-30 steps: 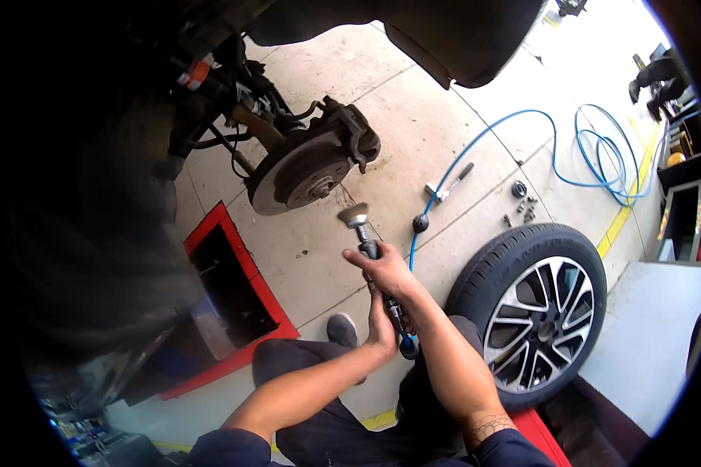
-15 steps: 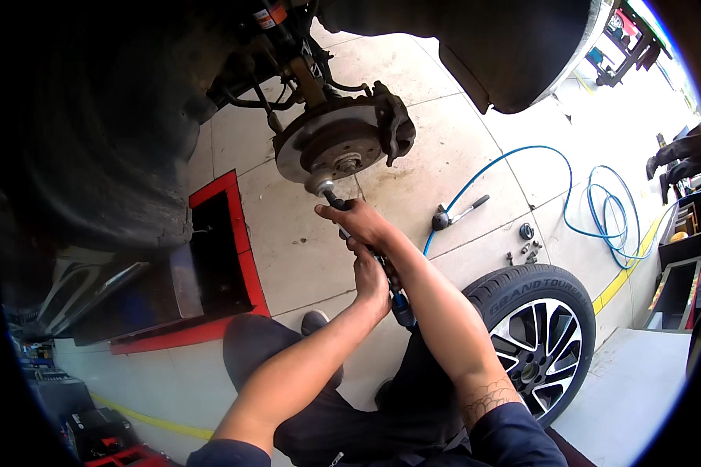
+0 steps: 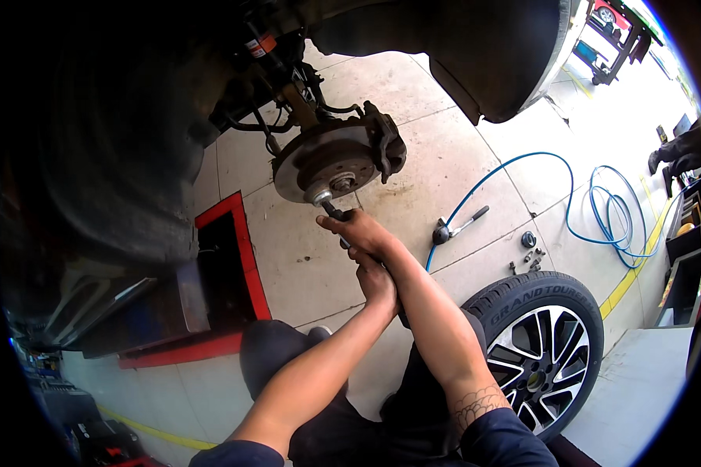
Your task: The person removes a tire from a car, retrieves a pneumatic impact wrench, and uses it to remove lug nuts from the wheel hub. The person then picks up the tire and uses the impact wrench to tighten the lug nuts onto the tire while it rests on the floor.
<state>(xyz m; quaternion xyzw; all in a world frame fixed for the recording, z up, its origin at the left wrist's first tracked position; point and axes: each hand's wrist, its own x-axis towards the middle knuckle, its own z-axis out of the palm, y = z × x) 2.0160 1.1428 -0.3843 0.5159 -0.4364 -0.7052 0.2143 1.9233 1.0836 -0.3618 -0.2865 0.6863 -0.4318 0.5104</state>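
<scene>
Both hands are close together, wrapped around one brush tool (image 3: 332, 209). The right hand (image 3: 360, 229) is in front, with its fingers curled around the tool's dark neck. The left hand (image 3: 372, 276) is just behind it, tucked under the right wrist, and it grips the tool too. The right arm hides the back end of the tool.

The tool tips up and to the left. Its round brush head (image 3: 318, 192) seems to touch the brake disc (image 3: 292, 171), at the disc's near edge, just beside the hub (image 3: 343, 182) in the middle. The disc hangs under the car, and a rusty, dark caliper (image 3: 388, 144) sits over its right edge.

The pale floor (image 3: 436, 171) carries lots of things. On its right side, a blue hose (image 3: 571, 187) makes loops beside a yellow line (image 3: 625, 296). A black ball (image 3: 440, 234) on the hose is right by a tool with a black handle (image 3: 480, 212). A round black cap (image 3: 528, 239) and some small bolts (image 3: 537, 263) are near the top edge of a big wheel (image 3: 534, 379). On the floor's left side, a red frame (image 3: 249, 268) goes around a dark hole.
</scene>
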